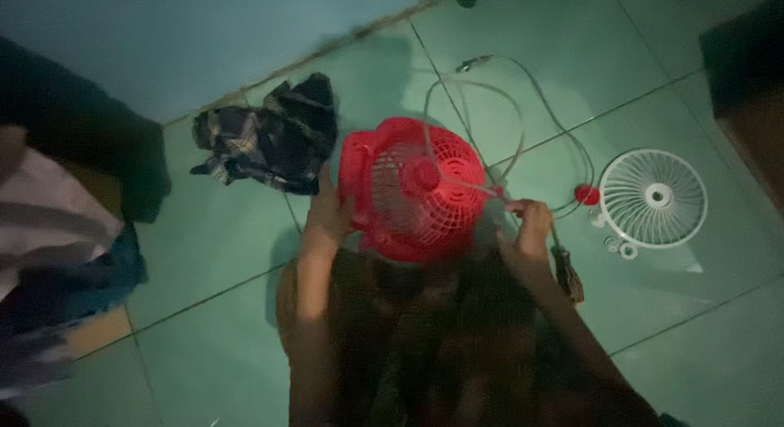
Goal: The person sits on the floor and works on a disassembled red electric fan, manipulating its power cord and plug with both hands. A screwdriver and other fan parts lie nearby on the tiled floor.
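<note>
A red plastic fan body (412,186) with a round grille rests on my lap over the tiled floor. My left hand (328,215) grips its left side. At the fan's right edge, my right hand (527,227) pinches the white power cord (523,117), which loops away across the floor to a plug (469,65). A small red knob (586,194) lies just right of my right hand.
A white round fan grille (653,198) lies on the floor at the right, with small white rings (622,247) beside it. A crumpled plaid cloth (269,137) sits near the wall. A piled bundle of fabric (57,255) is at the left. Dark furniture (747,76) stands top right.
</note>
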